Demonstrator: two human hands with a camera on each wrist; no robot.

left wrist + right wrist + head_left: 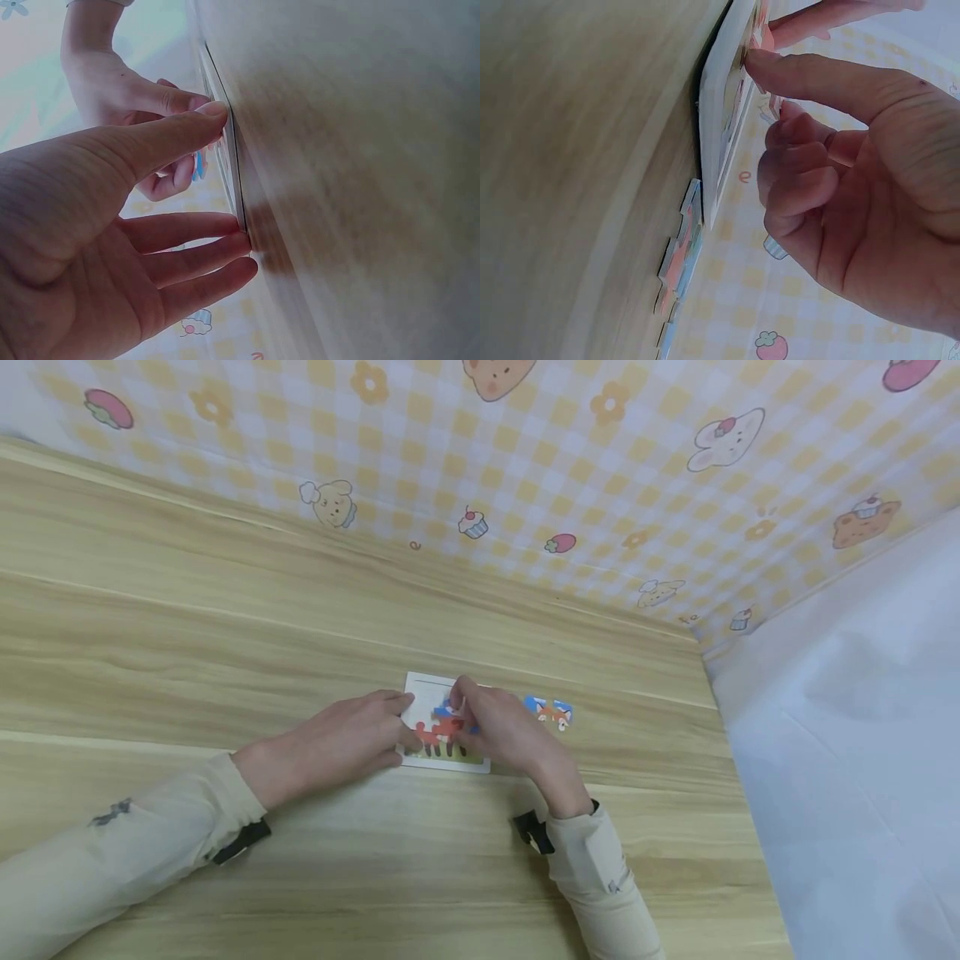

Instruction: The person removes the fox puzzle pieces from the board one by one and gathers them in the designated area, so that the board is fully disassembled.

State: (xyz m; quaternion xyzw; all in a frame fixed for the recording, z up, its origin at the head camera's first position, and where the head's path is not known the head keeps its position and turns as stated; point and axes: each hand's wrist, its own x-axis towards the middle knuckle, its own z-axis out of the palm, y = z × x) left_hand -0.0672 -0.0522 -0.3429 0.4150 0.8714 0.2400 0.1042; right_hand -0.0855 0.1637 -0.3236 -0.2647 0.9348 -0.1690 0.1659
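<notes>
A jigsaw puzzle board [422, 692] with a white border lies on the table, partly filled with a red animal on green ground. The left hand [337, 735] reaches over its left side, fingers nearly straight. Its fingertips touch the board's edge in the left wrist view, and its thumb [214, 109] presses near the front. Over the middle of the board, the right hand [510, 727] pinches a puzzle piece [198, 166] with blue on it, fingers curled. The right thumb [763, 67] is close over the assembled part. Much of the picture is hidden under this hand.
Loose puzzle pieces [551, 712] with orange fox faces on blue lie just right of the board. Behind the wooden table [225, 677] rises a yellow checked cloth [525, 460] with cartoon prints. A white surface [840, 760] borders the table's right edge.
</notes>
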